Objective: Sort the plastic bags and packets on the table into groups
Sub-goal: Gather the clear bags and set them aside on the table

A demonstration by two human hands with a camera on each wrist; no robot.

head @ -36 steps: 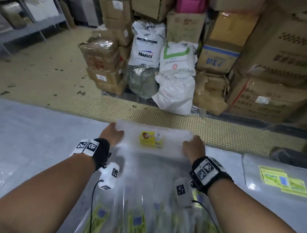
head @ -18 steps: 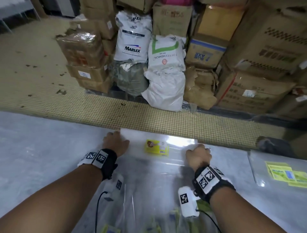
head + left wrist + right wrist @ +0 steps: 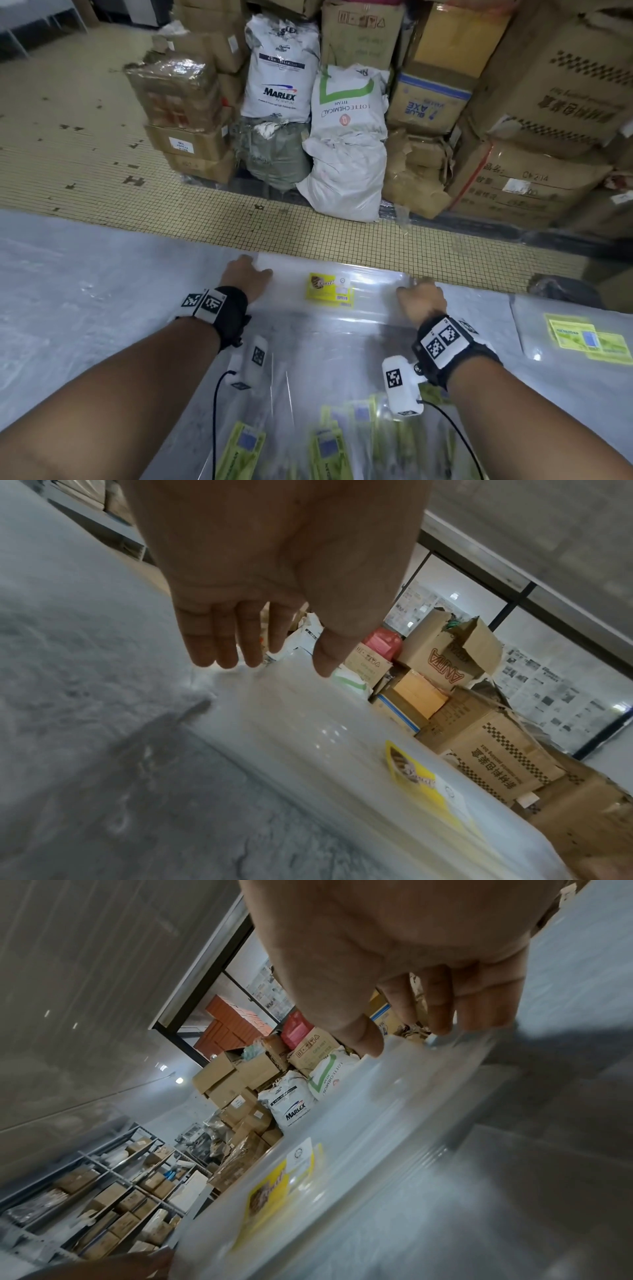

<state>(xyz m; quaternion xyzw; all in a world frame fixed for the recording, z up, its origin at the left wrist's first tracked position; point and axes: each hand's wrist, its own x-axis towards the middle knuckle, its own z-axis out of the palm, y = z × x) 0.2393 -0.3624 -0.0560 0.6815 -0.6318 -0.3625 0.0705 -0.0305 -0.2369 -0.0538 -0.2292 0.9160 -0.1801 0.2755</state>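
Clear packet stack (image 3: 329,305) with yellow label (image 3: 329,287) lies at the table (image 3: 85,308) far edge, beyond the green-labelled packets (image 3: 329,442). Left hand (image 3: 244,277) at the stack's left corner, fingers (image 3: 219,639) straight, close together, tips touching plastic. Right hand (image 3: 422,298) at its right corner, fingers (image 3: 441,1007) curled over the edge, thumb on top, pinching it. More packets (image 3: 582,335) lie right of the stack.
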